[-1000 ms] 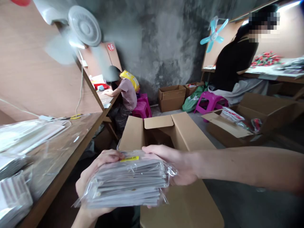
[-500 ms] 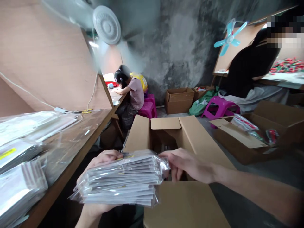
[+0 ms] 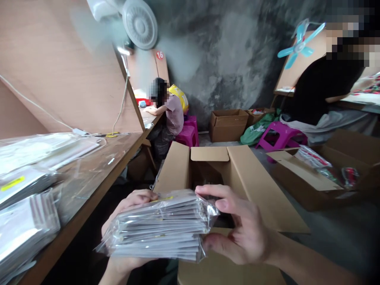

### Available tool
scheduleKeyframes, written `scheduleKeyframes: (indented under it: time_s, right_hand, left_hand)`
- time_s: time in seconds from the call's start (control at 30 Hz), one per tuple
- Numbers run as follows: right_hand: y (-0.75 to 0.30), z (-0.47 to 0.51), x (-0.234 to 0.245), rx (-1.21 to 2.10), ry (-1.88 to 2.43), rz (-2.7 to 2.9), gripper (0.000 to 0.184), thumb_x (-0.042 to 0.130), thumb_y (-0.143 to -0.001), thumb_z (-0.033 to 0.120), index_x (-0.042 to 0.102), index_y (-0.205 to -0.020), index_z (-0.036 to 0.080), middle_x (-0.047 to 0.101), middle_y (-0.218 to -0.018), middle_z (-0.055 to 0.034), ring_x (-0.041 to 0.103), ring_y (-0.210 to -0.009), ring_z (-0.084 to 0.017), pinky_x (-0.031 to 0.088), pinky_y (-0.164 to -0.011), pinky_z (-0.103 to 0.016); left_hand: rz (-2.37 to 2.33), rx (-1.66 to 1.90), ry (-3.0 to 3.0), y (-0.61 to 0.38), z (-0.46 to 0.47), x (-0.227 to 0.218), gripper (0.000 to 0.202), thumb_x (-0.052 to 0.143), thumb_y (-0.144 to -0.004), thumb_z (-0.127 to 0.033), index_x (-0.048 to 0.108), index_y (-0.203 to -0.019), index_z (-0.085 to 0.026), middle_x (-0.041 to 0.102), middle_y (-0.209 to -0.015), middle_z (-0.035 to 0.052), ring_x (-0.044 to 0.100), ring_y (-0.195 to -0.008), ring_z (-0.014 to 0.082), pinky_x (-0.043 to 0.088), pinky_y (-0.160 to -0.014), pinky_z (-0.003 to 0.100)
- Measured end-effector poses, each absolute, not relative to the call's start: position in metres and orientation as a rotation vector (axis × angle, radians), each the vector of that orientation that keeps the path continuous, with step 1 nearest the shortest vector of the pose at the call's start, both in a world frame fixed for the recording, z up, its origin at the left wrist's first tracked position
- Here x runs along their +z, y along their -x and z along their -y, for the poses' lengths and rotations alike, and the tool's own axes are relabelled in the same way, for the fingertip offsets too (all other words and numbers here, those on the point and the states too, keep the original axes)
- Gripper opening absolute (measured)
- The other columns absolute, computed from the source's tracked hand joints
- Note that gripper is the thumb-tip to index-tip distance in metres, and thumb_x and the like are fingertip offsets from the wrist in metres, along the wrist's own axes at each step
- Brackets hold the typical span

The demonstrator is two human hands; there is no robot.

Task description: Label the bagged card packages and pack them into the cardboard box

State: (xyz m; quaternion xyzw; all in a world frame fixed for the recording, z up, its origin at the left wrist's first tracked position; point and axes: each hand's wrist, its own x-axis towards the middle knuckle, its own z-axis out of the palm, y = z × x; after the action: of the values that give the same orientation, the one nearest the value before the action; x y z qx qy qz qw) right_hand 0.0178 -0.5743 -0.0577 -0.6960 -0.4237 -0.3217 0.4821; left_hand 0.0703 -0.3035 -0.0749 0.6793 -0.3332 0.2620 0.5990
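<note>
A thick stack of clear plastic packets (image 3: pixel 160 229) with white, card-like sheets inside lies across my left hand (image 3: pixel 129 204). That hand is closed round its left end, fingers over the top and palm beneath. My right hand (image 3: pixel 249 227) curves about the stack's right end, with fingertips at the upper corner and the thumb low on the side. The stack is held above the near part of an open cardboard box (image 3: pixel 264 194), whose flaps are spread. Dark shadow and my hands hide most of the box's inside.
Left, a wooden table (image 3: pixel 97 174) bears more bagged packets (image 3: pixel 26 225). Beyond the box, a person sits at a desk near pink stools (image 3: pixel 190 132). At right, another open carton (image 3: pixel 305 186) holds red and green bagged items. A white fan (image 3: pixel 139 23) spins overhead.
My right hand has turned and spread from the stack's upper right corner to wrap its right end, thumb now low on the side. The view has shifted slightly.
</note>
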Motion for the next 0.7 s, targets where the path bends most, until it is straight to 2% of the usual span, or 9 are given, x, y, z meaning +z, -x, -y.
scheduleKeyframes:
  time_s: [0.13,0.3,0.53,0.7]
  right_hand:
    - [-0.016,0.577,-0.071,-0.729,1.641,0.998,0.083,0.082,-0.089,0.011,0.039,-0.156,0.037,0.058,-0.153,-0.0135,0.064,-0.136,-0.033,0.061,-0.105,-0.052]
    - [-0.016,0.582,-0.088,-0.673,1.564,0.926,0.081,0.073,-0.086,-0.003,0.041,-0.151,0.035,0.057,-0.157,-0.0123,0.061,-0.14,-0.034,0.061,-0.108,-0.053]
    - [-0.01,0.591,-0.096,-0.651,1.56,0.87,0.076,0.069,-0.084,-0.004,0.044,-0.145,0.033,0.058,-0.155,-0.0109,0.064,-0.136,-0.03,0.063,-0.107,-0.042]
    - [-0.011,0.59,-0.095,-0.635,1.544,0.877,0.079,0.068,-0.085,-0.005,0.042,-0.149,0.036,0.056,-0.157,-0.0095,0.061,-0.14,-0.031,0.06,-0.111,-0.047]
  left_hand:
    - [0.787,0.649,-1.572,-0.067,0.308,-0.073,0.064,0.094,-0.064,-0.063,0.068,-0.112,-0.029,0.066,-0.103,0.0072,0.067,-0.1,0.0321,0.064,-0.089,0.053]
    - [0.774,0.706,-1.589,-0.064,0.321,-0.066,0.071,0.09,-0.06,-0.074,0.068,-0.104,-0.023,0.068,-0.095,0.0075,0.071,-0.092,0.0291,0.065,-0.084,0.047]
    - [0.84,0.658,-1.476,-0.064,0.33,-0.065,0.067,0.094,-0.062,-0.065,0.071,-0.108,-0.023,0.069,-0.097,0.0073,0.07,-0.093,0.0274,0.062,-0.084,0.044]
    - [0.847,0.665,-1.486,-0.065,0.332,-0.065,0.066,0.095,-0.061,-0.064,0.072,-0.106,-0.022,0.07,-0.097,0.0068,0.07,-0.092,0.0267,0.061,-0.085,0.042]
